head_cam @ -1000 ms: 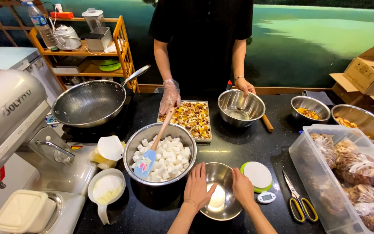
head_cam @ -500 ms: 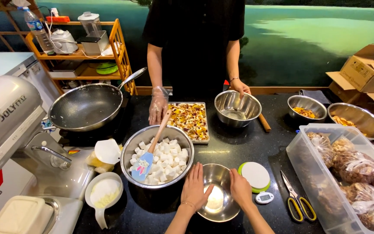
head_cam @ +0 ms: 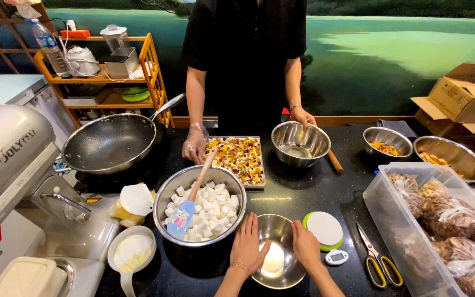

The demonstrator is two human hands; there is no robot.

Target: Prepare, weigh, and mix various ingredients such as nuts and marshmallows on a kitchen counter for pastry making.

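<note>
While both hands, left (head_cam: 247, 246) and right (head_cam: 305, 245), lie flat and open on the steel bowl (head_cam: 277, 259), it's basically empty; marshmallows (head_cam: 204, 210) sit untouched alongside.

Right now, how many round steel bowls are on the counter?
5: the marshmallow bowl, the empty bowl between both hands, one by the tray, and two at right with snacks. None seems hidden.

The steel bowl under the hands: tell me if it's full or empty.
Empty: the steel bowl shows only bare, shiny metal between the left hand and right hand.
</note>
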